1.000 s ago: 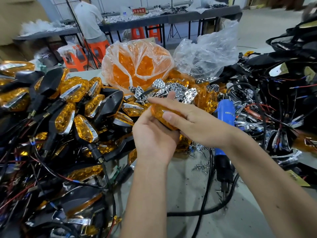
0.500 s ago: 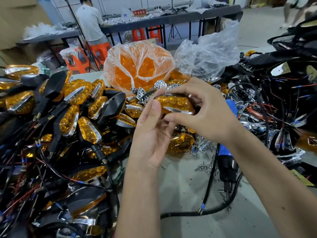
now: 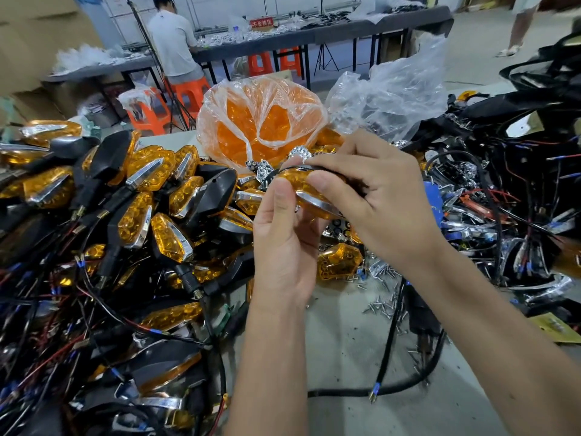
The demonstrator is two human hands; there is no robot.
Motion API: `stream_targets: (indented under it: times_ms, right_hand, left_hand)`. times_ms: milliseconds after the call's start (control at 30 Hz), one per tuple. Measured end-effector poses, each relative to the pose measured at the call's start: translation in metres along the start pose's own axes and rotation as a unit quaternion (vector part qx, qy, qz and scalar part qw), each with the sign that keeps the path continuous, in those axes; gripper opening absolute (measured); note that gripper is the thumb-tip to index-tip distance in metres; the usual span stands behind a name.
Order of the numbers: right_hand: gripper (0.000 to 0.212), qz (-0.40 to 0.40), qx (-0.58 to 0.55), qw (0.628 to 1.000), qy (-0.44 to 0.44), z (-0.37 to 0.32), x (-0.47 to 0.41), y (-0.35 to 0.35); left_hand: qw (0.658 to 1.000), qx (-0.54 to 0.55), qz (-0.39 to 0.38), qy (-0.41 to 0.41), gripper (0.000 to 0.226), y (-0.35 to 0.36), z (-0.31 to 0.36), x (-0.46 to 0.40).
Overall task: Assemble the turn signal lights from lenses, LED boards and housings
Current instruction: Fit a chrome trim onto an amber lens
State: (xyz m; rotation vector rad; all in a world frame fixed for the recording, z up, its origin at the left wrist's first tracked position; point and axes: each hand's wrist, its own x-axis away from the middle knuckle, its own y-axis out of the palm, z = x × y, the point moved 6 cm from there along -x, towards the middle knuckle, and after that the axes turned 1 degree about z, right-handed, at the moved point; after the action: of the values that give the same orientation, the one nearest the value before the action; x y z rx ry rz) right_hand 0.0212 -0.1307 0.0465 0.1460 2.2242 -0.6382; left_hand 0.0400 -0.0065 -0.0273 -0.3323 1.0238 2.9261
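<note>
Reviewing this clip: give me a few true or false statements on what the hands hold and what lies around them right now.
1. Both hands grip one amber lens with chrome trim. True.
2. The left hand rests flat on the table. False: it is raised, thumb on the lens.
3. A loose amber lens lies below the hands beside scattered screws. True.
4. The bag of amber lenses sits to the right of the clear plastic bag. False: it is to its left.
5. The right hand holds the blue screwdriver. False: it holds the lens.

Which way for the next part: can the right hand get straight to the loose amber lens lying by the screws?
Probably not yet: the right hand grips the amber lens with the left hand. Otherwise the loose lens lies uncovered just below.
</note>
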Motion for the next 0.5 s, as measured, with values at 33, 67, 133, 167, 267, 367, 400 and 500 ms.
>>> stream_targets:
  times_ms: [33,67,133,167,267,367,400,500]
  right_hand:
    - [0.025,-0.009,-0.001,1.000,0.009,0.002,0.000,0.001]
    - [0.027,-0.031,-0.009,0.999,0.026,0.005,0.000,0.004]
    - [0.039,-0.090,-0.029,0.993,0.064,0.013,0.002,0.009]
    - [0.047,-0.109,-0.024,0.991,0.070,0.016,0.003,0.010]
    - [0.048,-0.105,0.011,0.992,0.067,0.024,0.005,0.008]
    - [0.037,-0.076,-0.006,0.994,0.080,0.030,0.006,0.004]
    - [0.034,-0.071,-0.010,0.994,0.081,0.032,0.007,0.004]
    - [0.027,-0.068,-0.040,0.991,0.109,0.038,0.009,0.005]
  left_hand:
    - [0.999,-0.023,0.025,0.003,0.039,-0.002,0.000,0.000]
    - [0.998,-0.041,0.052,0.002,0.035,-0.006,0.000,0.000]
    - [0.994,-0.062,0.093,-0.006,0.029,-0.011,0.000,0.001]
    - [0.992,-0.065,0.104,-0.010,0.026,-0.011,0.000,0.001]
    - [0.991,-0.065,0.114,-0.017,0.024,-0.007,-0.001,0.003]
    - [0.990,-0.085,0.116,-0.017,0.023,-0.004,-0.004,0.004]
    - [0.989,-0.092,0.117,-0.016,0.022,-0.003,-0.005,0.004]
    - [0.986,-0.123,0.114,-0.014,0.028,-0.002,-0.005,0.004]
